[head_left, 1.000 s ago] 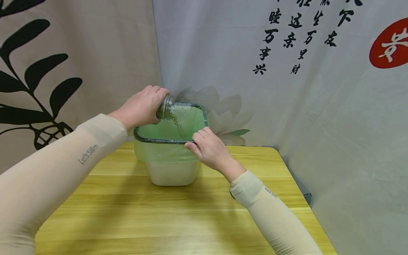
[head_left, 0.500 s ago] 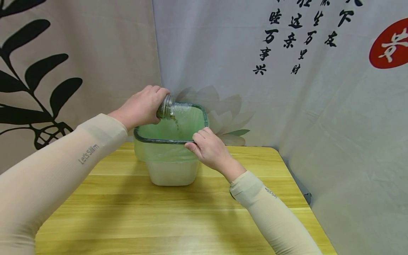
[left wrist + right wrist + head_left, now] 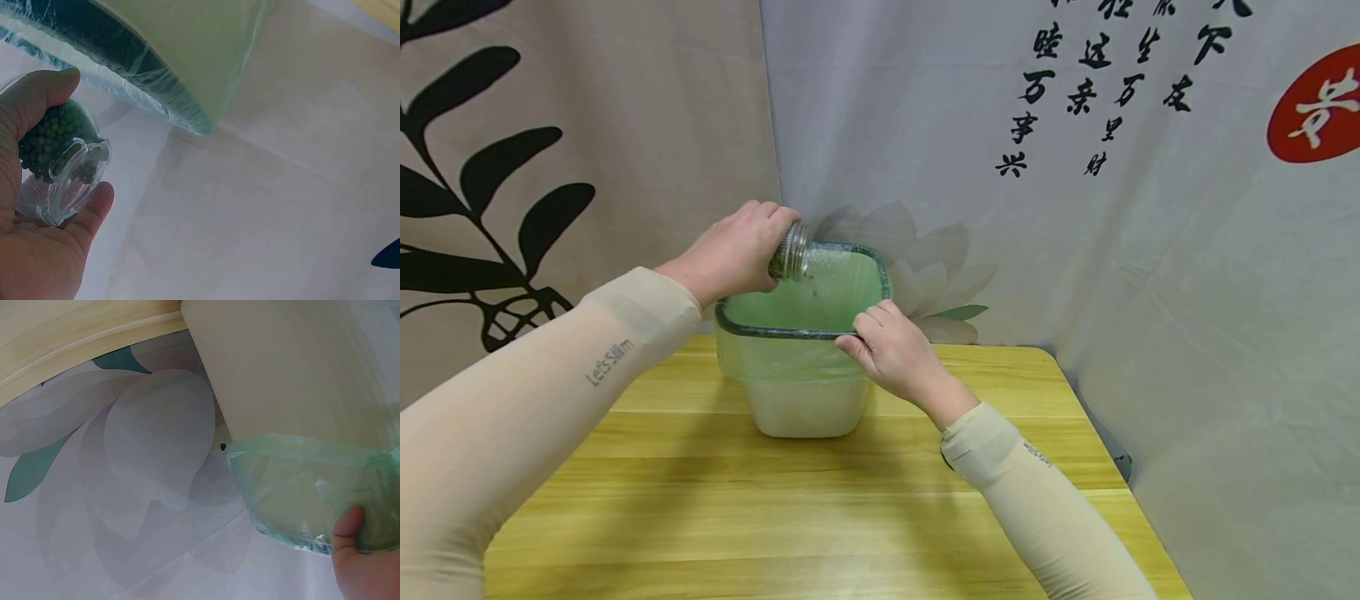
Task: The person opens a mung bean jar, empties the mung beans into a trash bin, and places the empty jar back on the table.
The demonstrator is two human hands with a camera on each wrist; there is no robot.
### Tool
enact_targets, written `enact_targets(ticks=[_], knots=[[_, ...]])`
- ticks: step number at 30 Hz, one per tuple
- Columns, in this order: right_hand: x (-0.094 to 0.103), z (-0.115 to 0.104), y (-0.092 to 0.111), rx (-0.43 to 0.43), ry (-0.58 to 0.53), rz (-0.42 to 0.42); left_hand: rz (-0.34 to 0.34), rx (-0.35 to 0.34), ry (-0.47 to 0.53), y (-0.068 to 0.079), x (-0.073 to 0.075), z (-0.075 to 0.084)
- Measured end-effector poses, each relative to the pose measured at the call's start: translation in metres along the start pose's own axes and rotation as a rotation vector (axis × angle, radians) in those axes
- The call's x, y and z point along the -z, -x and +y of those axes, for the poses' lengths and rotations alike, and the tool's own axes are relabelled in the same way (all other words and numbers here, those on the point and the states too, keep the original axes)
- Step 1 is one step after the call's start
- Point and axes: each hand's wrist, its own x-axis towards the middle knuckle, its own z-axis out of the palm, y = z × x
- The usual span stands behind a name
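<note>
A small clear glass jar (image 3: 791,255) lies tipped on its side in my left hand (image 3: 730,254), its mouth over the bin. Small round green beans (image 3: 55,140) show through the glass in the left wrist view, with my thumb and fingers wrapped around the jar. Just below the mouth, a few specks hang in the air. The pale bin (image 3: 808,410) stands upright on the table, lined with a thin green plastic bag (image 3: 797,360) folded over its dark rim (image 3: 775,332). My right hand (image 3: 901,354) grips the near right corner of that rim, thumb outside over the bag.
The wooden table (image 3: 820,517) has its right edge (image 3: 1120,454) beside my right forearm. A printed fabric curtain (image 3: 910,108) with dark characters and leaves hangs close behind the bin.
The stream of green beans falling from the jar has thinned from a steady trickle to a few specks. Both hands and the bin have kept their places.
</note>
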Motion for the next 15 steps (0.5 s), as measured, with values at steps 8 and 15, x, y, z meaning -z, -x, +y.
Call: enact_targets(ticks=[8,15], knots=[[-0.0005,0.0002,0.0004,-0.002,0.001,0.0,-0.009,0.006,-0.005,0.0003,0.0003,-0.0001],[-0.0002,0.0004,0.0002,0.001,-0.002,0.001,-0.001,-0.001,-0.011,0.0002,0.0009,0.0001]])
